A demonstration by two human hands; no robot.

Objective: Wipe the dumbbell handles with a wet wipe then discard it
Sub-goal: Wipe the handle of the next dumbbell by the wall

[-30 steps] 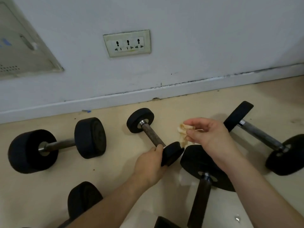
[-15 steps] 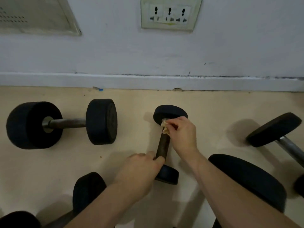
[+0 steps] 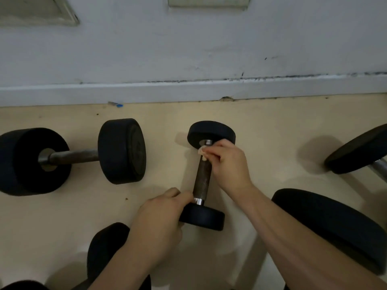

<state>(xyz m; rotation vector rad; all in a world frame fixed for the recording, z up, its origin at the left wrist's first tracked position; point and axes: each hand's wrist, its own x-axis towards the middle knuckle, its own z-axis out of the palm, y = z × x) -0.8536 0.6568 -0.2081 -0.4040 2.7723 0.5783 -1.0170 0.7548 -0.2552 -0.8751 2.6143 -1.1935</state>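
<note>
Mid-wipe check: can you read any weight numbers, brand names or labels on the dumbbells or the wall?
None can be read.
Large dumbbell, end face: faint marks, too blurred to read.
Small dumbbell, gripped by the left hand, right hand holding the wet wipe on it: no marking shows.
Wall plate at top edge: cropped, nothing legible.

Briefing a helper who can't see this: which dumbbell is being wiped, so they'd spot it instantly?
Below the baseboard, mid-floor, lies the small dumbbell pointing at the wall. Unlike its bigger neighbours, it is handled: left hand at the near plate, right hand pinching a wipe by the far plate.
</note>
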